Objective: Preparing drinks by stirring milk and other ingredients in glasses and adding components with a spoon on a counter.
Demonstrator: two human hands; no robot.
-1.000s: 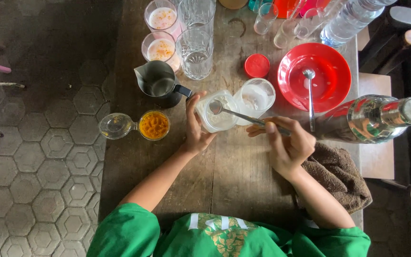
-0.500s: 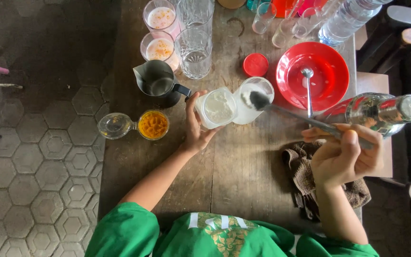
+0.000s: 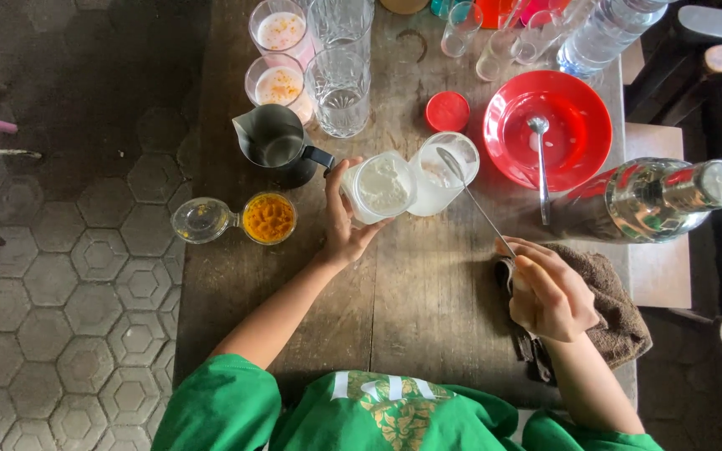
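My left hand (image 3: pixel 346 225) grips a clear jar of white paste (image 3: pixel 380 185), tilted toward a glass with a white film inside (image 3: pixel 444 174). My right hand (image 3: pixel 551 294) holds a long metal spoon (image 3: pixel 471 194) by its handle end. The spoon's bowl rests at the rim of the glass. My right hand hovers over a brown cloth (image 3: pixel 612 311) at the table's right edge.
Near the left hand stand a steel pitcher (image 3: pixel 273 140), an open jar of orange powder (image 3: pixel 268 218) with its lid, and several glasses (image 3: pixel 340 88). A red bowl with a spoon (image 3: pixel 548 127), a red cap (image 3: pixel 447 111) and a big clear bottle (image 3: pixel 652 197) lie to the right.
My right hand drew the spoon out of the jar, swung right, then came back down to the cloth with the spoon's bowl at the glass. The left hand kept holding the jar.
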